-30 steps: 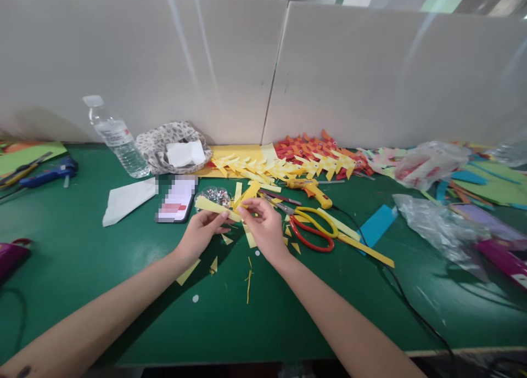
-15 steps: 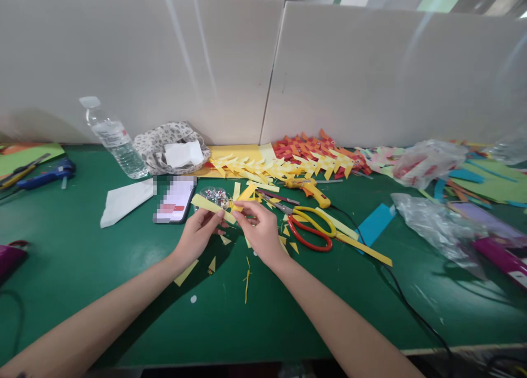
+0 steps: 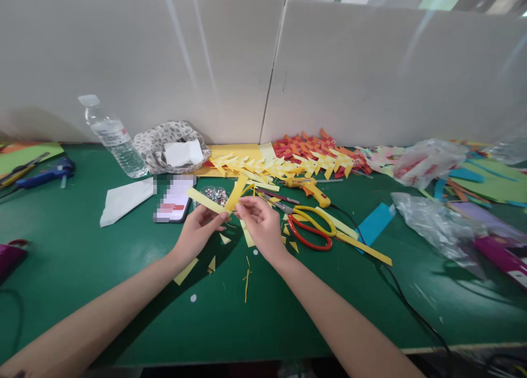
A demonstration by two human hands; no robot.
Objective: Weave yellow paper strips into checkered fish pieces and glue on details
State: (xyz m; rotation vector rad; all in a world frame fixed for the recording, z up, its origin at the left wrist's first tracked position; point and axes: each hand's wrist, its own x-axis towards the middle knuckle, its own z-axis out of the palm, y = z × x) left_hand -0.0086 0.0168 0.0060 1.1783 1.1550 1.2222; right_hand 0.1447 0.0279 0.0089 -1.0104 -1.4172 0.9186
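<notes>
Between finger and thumb, my left hand (image 3: 200, 230) pinches a pale yellow paper strip (image 3: 205, 200) that points up to the left. My right hand (image 3: 262, 223) is closed on a deeper yellow paper strip (image 3: 237, 192), which stands up and crosses the pale one near my fingertips. Whether the two strips are joined cannot be made out. Behind them lies a clear dish of small black and white pieces (image 3: 214, 193). Scissors (image 3: 310, 224) with one red and one yellow handle lie right of my right hand. Triangular yellow paper scraps (image 3: 293, 247) are scattered about.
A yellow glue gun (image 3: 310, 189) trails a black cord across the right side. Folded yellow paper pieces (image 3: 284, 167) and red and orange ones (image 3: 307, 146) line the wall. A phone (image 3: 176, 199), leaning water bottle (image 3: 117, 142) and patterned cloth bag (image 3: 150, 145) stand left.
The deeper yellow strip has swung more upright and now crosses the pale strip. My right hand has shifted slightly, and the pale strip's free end has moved a little left and up.
</notes>
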